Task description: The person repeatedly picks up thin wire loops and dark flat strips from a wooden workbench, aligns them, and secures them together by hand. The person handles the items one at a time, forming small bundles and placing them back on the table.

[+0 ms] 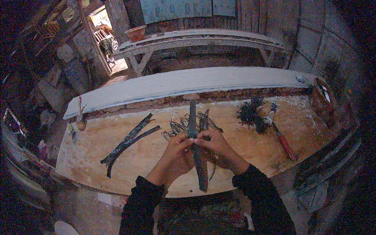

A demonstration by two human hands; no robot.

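A flat dark strip (198,160) is held over the middle of the worktop (243,172), its long axis running from the far edge toward the near edge, the lower end slightly right. Fingers grip it about midway, so one length points away beyond them and the other back toward the person; whether the near end touches the wood is unclear. The left hand (175,153) and right hand (220,149) meet there, thumbs and forefingers closed in a pinch on the strip. Just beyond lies a tangle of thin dark strands (178,124). Toward the worktop's left edge, two dark strips (127,139) lie slantwise, touching; toward its right edge sit a dark bundle (250,114) and a red-handled tool (284,145).
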